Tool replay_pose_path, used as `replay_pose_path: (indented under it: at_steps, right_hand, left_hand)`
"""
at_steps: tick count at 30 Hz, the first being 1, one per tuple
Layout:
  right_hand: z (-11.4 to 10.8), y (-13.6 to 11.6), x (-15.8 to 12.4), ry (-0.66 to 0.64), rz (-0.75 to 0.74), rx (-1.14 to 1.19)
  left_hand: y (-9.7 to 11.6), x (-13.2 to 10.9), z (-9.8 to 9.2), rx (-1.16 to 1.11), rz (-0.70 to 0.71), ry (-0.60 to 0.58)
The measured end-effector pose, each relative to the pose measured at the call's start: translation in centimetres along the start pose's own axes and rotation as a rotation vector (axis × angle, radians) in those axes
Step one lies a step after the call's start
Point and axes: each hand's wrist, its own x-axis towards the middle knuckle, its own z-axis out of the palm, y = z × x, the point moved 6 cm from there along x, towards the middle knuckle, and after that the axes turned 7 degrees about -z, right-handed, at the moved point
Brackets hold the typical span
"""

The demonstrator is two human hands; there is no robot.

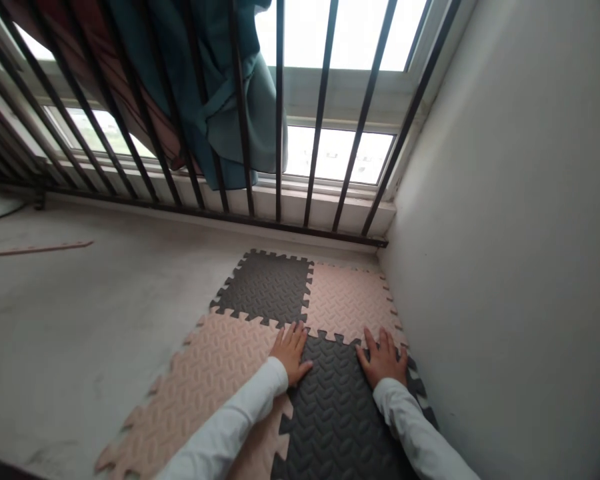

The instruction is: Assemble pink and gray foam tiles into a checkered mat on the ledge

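Interlocking foam floor tiles with a ridged pattern lie on the floor in alternating colours. My left hand (291,351) rests flat with spread fingers on a peach tile (200,387), its fingertips near the seam with a dark grey tile (337,413). My right hand (383,357) lies palm down on that same dark tile, touching the edge of a second peach tile (349,300). Beyond them is another dark grey tile (263,287). White sleeves cover both forearms.
A white wall (500,200) rises close on the right beside the mat. Ahead stand black metal window bars (279,100), with a teal cloth (225,113) hanging over them. Bare concrete floor (80,333) spreads left, with a thin wooden strip (40,249) lying on it.
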Motion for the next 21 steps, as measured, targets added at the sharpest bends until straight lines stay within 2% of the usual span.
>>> replay_pose_path:
  at_steps: [3, 7, 11, 13, 15, 19, 21]
  right_hand:
    - [-0.2, 0.1, 0.0, -0.018, 0.004, 0.018]
    - [-0.2, 0.3, 0.3, -0.037, 0.02, 0.063]
    - [-0.6, -0.3, 0.5, -0.126, 0.028, 0.159]
    - [-0.9, -0.9, 0.1, -0.18, 0.075, 0.206]
    - [-1.3, -1.8, -0.9, -0.175, 0.096, 0.207]
    - [-1.7, -4.5, -4.1, -0.162, -0.101, 0.148]
    - [-1.7, -4.9, -6.4, -0.178, -0.162, 0.144]
  left_hand:
    - [0.8, -5.9, 1.7, -0.045, -0.052, -0.033]
    - [1.6, -13.6, 5.1, -0.099, -0.126, -0.058]
    - [1.2, -19.4, 7.0, -0.126, -0.238, 0.055]
    - [0.8, -21.5, 7.1, -0.142, -0.313, 0.063]
    - [0.3, -22.9, 6.5, -0.175, -0.393, 0.049]
    - [-0.5, -24.1, 3.6, -0.197, -0.576, 0.152]
    - [-0.4, -24.2, 2.3, -0.196, -0.631, 0.217]
